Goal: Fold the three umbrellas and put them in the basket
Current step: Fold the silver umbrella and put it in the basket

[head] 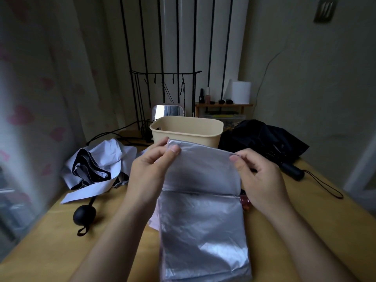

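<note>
A silver-lined umbrella (201,220) lies flat along the yellow table, its canopy folded into panels. My left hand (150,169) pinches the far left corner of its top panel, and my right hand (258,180) pinches the far right corner, lifting that panel. A reddish handle part shows under my right hand. Just beyond stands the cream basket (215,137), nothing visible inside it. A white and black umbrella (97,167) lies crumpled at the left with its round black handle (84,213). A black umbrella (262,139) lies loosely at the right, handle (293,171) toward me.
A mirror (167,110) and a black hook stand (162,78) sit behind the basket. A small wooden shelf (223,105) with bottles and a white roll stands at the back right. Black cables run at the back left. A curtain hangs on the left.
</note>
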